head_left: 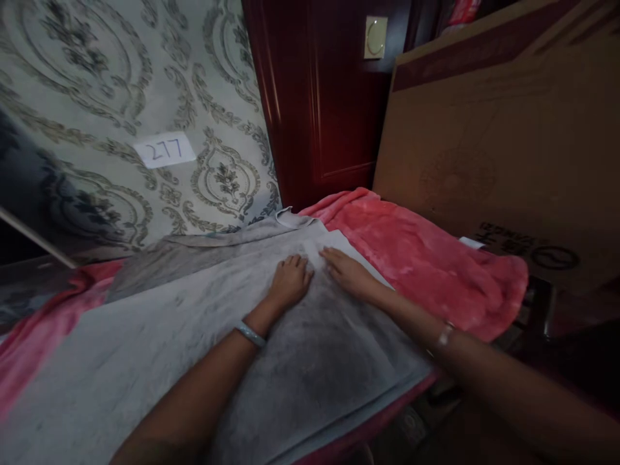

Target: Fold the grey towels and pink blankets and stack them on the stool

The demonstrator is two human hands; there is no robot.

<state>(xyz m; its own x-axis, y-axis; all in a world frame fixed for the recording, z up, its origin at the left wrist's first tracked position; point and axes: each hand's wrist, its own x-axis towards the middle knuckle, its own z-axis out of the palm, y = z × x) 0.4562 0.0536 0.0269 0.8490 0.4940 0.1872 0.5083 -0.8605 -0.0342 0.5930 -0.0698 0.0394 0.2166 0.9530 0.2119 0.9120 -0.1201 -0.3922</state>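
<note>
Underneath left fingers (293, 261) and right fingers (333, 257): spread grey cloth (320, 349).

The cloth (194, 316) lay on the blanket (421, 252), lower left to centre; the cardboard box (484, 129) stood upper right.

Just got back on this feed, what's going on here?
A person has both hands on a grey cloth, spread over a pink blanket. The left hand rests with its fingers bent; whether it grips any fabric is unclear. The right hand is close beside it, fingers stretched out. A cardboard box stands beyond the blanket.
</note>
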